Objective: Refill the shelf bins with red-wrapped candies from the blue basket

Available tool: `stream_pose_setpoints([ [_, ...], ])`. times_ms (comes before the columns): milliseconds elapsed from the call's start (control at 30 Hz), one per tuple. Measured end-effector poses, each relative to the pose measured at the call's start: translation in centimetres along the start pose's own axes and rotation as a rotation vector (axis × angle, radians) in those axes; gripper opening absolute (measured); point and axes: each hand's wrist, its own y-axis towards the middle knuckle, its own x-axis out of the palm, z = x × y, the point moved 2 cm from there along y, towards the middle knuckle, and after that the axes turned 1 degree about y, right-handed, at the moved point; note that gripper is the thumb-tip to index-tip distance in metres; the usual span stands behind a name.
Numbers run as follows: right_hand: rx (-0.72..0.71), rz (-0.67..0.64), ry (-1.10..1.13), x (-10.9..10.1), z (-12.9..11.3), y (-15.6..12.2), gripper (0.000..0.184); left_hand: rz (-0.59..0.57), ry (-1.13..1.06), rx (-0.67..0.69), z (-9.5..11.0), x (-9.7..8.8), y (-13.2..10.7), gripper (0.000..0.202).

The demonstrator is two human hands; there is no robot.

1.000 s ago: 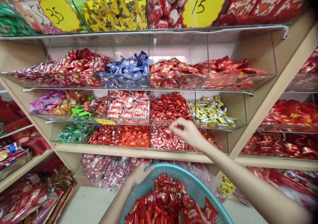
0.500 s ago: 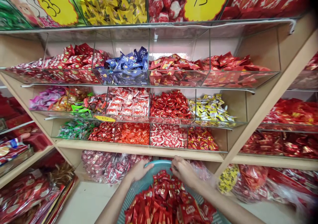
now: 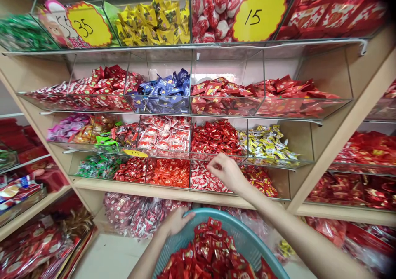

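My left hand (image 3: 177,221) grips the far left rim of a teal plastic basket (image 3: 262,240), its thumb lying over the edge. Inside the basket is a heap of red-wrapped candies (image 3: 208,250). My right hand (image 3: 227,172) is raised off the basket, its fingers loosely bent and a little apart, with no item visible in them. It hovers before the lowest bins, overlapping a bin of white-and-red candies (image 3: 202,177) and lying just below a bin of red candies (image 3: 216,137). I see no candy touched by it.
Glass-fronted shelves hold blue packets (image 3: 165,89), yellow-white candies (image 3: 267,141) and orange-red candies (image 3: 168,171). A wooden ledge (image 3: 173,191) runs beneath the bins. Bagged candies (image 3: 133,215) sit under it. A slanting wooden upright (image 3: 337,134) stands on the right.
My right hand has let go of the basket's rim and risen toward the lower bins. My left hand stays on the rim. The view has tilted slightly upward.
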Motion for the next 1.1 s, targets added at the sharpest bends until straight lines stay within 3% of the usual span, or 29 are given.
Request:
stream_pose_setpoints([
  [100,0.081,0.056,-0.012,-1.4,0.2,4.9,0.013,0.002,0.003,0.005,0.0,-0.1,-0.1,0.058],
  [200,0.213,-0.045,-0.020,-0.8,0.5,8.4,0.016,0.013,0.035,0.010,0.1,-0.3,-0.2,0.057],
  [300,0.291,-0.151,-0.069,0.2,0.7,10.1,0.021,0.008,0.037,0.000,0.0,-0.4,-0.3,0.056],
  [567,0.372,-0.305,-0.200,1.7,0.8,10.8,0.027,0.007,0.028,-0.006,-0.4,-0.2,0.0,0.058],
  [833,0.397,-0.329,-0.203,2.2,1.5,11.2,0.026,0.004,0.021,-0.019,-0.5,-0.1,-0.1,0.058],
  [1100,0.409,-0.364,-0.230,2.1,1.3,11.4,0.037,-0.008,0.021,-0.026,0.3,-0.5,-0.2,0.056],
])
